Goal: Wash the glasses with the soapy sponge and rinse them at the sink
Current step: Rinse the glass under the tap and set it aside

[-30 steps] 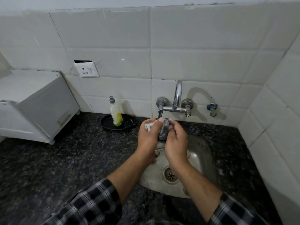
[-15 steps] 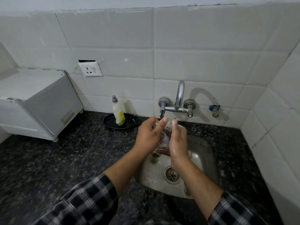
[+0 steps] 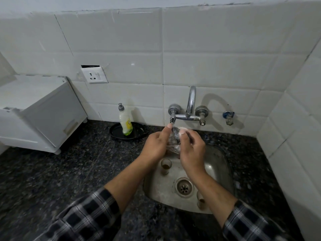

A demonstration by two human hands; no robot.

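Note:
Over the steel sink (image 3: 224,173), both hands work on one clear, foam-covered glass (image 3: 172,142). My left hand (image 3: 154,145) grips the glass from the left, thumb pointing up toward the tap. My right hand (image 3: 191,150) presses a dark soapy sponge (image 3: 175,130) against the glass's upper end. Much of the glass is hidden by my fingers. A second small glass (image 3: 165,166) with brown residue stands in the basin below my hands. A third glass (image 3: 201,200) stands near the basin's front right, partly behind my right forearm.
A chrome wall tap (image 3: 190,105) hangs just above my hands, with a blue valve (image 3: 228,116) to its right. A dish-soap bottle (image 3: 125,122) stands on a black plate (image 3: 116,133) on the dark granite counter. A white cabinet (image 3: 36,110) stands at the left.
Both hands stay together under the tap. The dark sponge, earlier held upright between my fingers, now sits against the foamy glass, and my right hand has turned around it.

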